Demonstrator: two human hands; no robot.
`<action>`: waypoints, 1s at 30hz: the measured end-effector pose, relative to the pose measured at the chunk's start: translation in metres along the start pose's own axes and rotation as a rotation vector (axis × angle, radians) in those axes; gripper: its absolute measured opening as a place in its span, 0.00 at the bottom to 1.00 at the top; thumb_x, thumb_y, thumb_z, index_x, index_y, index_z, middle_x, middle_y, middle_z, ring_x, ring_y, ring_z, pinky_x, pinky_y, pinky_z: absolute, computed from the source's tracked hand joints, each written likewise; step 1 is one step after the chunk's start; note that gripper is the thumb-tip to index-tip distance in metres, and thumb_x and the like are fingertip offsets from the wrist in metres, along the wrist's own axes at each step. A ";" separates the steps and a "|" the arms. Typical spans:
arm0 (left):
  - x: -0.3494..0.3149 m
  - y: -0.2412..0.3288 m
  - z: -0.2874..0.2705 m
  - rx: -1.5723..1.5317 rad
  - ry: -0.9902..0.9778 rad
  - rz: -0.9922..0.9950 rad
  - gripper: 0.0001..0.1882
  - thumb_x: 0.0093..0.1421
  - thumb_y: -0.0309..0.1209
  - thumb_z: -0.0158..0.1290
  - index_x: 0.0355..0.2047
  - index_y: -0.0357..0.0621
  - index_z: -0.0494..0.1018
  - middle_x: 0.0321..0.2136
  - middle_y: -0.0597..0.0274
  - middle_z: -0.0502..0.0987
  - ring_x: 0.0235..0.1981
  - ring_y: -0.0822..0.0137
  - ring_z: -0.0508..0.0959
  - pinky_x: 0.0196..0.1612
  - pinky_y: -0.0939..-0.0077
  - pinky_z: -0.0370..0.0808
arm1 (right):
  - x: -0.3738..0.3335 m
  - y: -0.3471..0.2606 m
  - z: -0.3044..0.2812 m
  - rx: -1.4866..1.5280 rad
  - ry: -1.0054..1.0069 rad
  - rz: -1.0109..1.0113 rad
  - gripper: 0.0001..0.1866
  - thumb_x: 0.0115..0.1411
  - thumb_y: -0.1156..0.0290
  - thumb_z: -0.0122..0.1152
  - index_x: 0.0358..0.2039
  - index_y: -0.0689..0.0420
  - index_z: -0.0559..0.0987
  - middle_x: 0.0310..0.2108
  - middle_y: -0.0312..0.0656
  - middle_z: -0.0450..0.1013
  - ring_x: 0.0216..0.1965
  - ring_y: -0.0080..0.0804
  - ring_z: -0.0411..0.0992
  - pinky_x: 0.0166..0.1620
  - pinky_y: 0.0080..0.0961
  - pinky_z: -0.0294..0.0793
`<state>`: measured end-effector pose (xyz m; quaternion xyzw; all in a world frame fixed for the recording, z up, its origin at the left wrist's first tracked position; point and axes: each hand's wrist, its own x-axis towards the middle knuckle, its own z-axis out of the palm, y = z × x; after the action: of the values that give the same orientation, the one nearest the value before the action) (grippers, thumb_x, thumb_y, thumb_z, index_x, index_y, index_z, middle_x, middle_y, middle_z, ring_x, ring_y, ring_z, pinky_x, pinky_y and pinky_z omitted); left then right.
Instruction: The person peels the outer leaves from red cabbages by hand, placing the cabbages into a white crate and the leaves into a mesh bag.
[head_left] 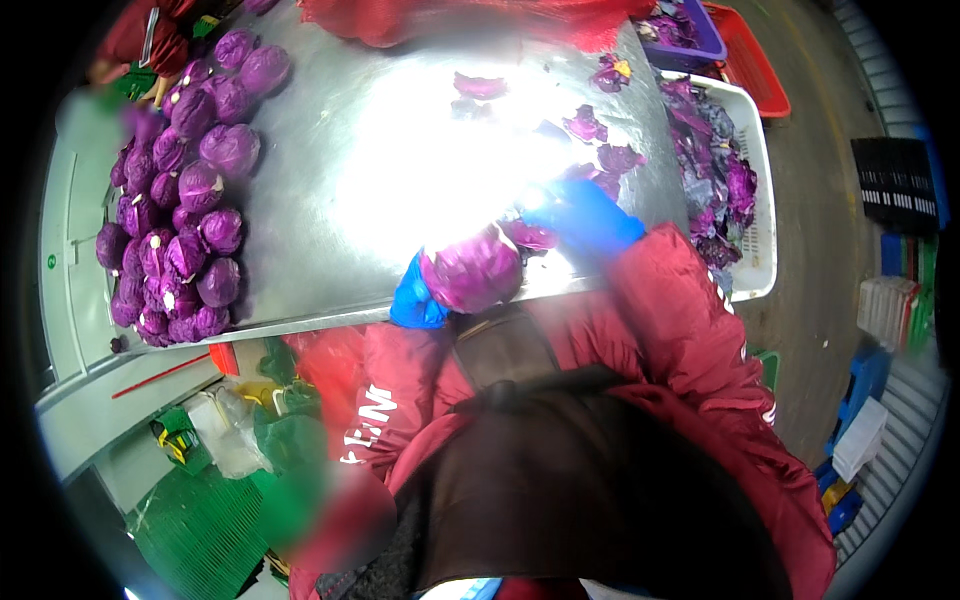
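Head view shows the left hand (415,300), in a blue glove, cupping a red cabbage (472,270) at the near edge of the steel table (330,190), fingers curled under its side. The right hand (585,215), also blue-gloved, rests just beside the cabbage; whether its fingers are spread or closed cannot be told in the glare. Trimmed cabbages (185,210) pile at the table's left, and loose leaves (715,165) fill a white crate (762,215) on the right.

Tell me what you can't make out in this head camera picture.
- Table middle: washed out by glare.
- Right hand: blurred, glare beside it; grip unclear.
- Left hand: mostly hidden behind the cabbage.
- Red sack: cut off by the top edge.
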<state>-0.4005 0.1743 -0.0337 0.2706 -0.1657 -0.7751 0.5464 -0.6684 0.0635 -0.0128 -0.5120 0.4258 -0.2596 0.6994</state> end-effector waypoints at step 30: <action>0.051 0.003 0.047 -0.575 0.038 -0.001 0.25 0.63 0.43 0.42 0.55 0.39 0.61 0.53 0.45 0.66 0.55 0.49 0.66 0.59 0.47 0.61 | 0.002 -0.050 0.021 -0.385 -0.091 -0.329 0.37 0.36 0.56 0.74 0.49 0.53 0.74 0.41 0.44 0.72 0.41 0.41 0.72 0.42 0.35 0.73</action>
<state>-0.4395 0.1235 -0.0067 0.1191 0.0715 -0.7853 0.6033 -0.6459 0.0555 0.0362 -0.7092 0.3463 -0.2610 0.5559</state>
